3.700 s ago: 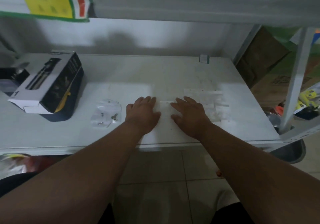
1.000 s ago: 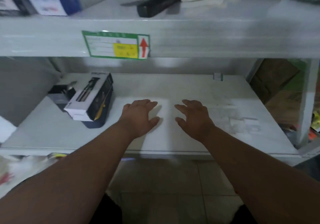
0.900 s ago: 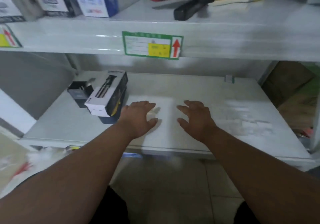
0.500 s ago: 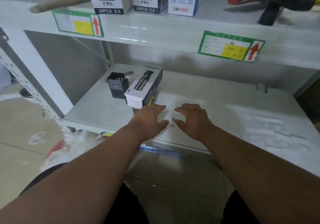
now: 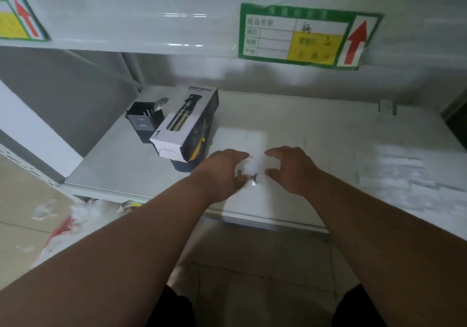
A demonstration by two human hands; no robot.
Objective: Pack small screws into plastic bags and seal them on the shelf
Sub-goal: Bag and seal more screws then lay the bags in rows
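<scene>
A small clear plastic bag [image 5: 255, 165] with a few small metal screws [image 5: 253, 179] in its lower part lies near the front of the white shelf [image 5: 316, 134]. My left hand [image 5: 220, 173] pinches the bag's left edge between thumb and fingers. My right hand [image 5: 294, 169] does the same on the right edge, fingers curled. The bag is blurred, so I cannot tell whether its top is sealed.
A black-and-white spray bottle box [image 5: 187, 121] lies on a dark object just left of my left hand, with a dark holder [image 5: 142, 121] behind it. Flat empty plastic bags [image 5: 404, 175] are spread at the right. The upper shelf beam carries a green label [image 5: 303, 35].
The view has swung left and closer. My hands, flat and apart on the shelf before, have come together and curled around the bag of screws.
</scene>
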